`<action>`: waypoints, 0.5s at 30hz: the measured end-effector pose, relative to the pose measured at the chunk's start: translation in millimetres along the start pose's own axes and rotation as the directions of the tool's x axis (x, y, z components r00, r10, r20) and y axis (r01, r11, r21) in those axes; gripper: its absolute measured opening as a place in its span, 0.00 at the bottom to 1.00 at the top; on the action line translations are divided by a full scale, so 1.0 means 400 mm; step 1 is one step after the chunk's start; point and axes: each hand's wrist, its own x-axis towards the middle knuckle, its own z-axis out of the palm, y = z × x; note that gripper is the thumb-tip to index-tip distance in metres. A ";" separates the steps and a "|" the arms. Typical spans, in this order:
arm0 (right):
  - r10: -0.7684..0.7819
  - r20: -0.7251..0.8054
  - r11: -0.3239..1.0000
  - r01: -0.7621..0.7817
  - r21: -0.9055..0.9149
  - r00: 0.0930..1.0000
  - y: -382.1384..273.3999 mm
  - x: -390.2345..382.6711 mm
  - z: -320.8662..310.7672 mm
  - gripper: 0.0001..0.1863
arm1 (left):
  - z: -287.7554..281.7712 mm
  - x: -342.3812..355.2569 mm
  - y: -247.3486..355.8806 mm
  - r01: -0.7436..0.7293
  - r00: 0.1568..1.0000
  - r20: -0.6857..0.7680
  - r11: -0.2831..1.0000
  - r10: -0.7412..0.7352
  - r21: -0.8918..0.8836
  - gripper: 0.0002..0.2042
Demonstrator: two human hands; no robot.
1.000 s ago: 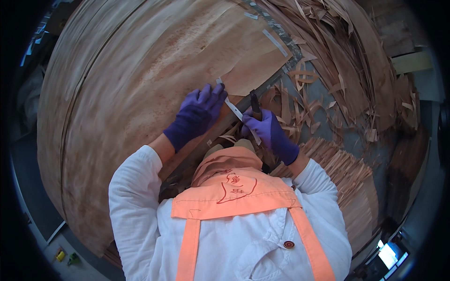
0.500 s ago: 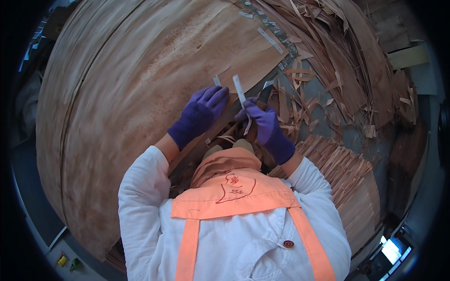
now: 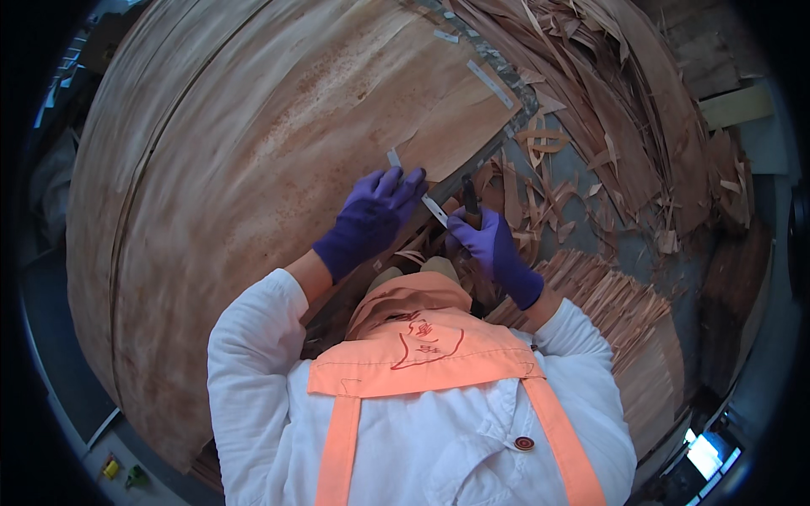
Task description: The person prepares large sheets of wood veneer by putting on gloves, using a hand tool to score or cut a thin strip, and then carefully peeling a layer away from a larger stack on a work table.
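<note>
A broad sheet of thin brown wood veneer (image 3: 253, 169) covers the left and middle. My left hand (image 3: 371, 215), in a purple glove, lies on it near its right edge with the fingers stretched out. Just beyond the fingertips, a short white tape piece (image 3: 394, 158) is stuck to the veneer. My right hand (image 3: 492, 249), gloved alike, is closed around a dark knife (image 3: 471, 202) with a brownish handle, pointing away from me. A white tape strip (image 3: 435, 211) runs from this hand's fingers toward the sheet's edge, close to my left fingertips.
More white tape (image 3: 489, 83) sits along the far right edge of the sheet. Loose veneer scraps (image 3: 540, 181) litter the grey surface at right. A heap of long strips (image 3: 591, 101) lies beyond, and a stack of veneer (image 3: 624, 312) with ragged edges lies nearer me.
The tape strip has swung from upright down toward the sheet's edge. My right hand has moved slightly right and nearer me; my left hand has shifted slightly right, its fingers more spread.
</note>
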 end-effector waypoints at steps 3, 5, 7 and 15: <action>0.013 0.083 0.999 -0.009 -0.052 0.997 -0.038 0.015 -0.031 0.08 | -0.010 0.006 0.001 -0.001 1.000 -0.003 1.000 0.001 0.008 0.21; 0.026 0.115 0.992 -0.011 -0.124 0.993 -0.069 0.015 -0.037 0.08 | -0.008 0.005 0.001 0.004 1.000 -0.011 1.000 -0.004 0.011 0.21; 0.134 0.096 0.976 -0.114 -0.185 0.986 -0.089 0.001 -0.070 0.08 | 0.000 0.003 0.003 0.009 1.000 -0.021 1.000 -0.008 0.019 0.21; -0.055 0.029 0.998 0.053 0.038 0.998 -0.219 0.056 -0.031 0.09 | -0.013 0.067 -0.016 0.224 0.955 -0.140 0.946 -0.261 -0.235 0.16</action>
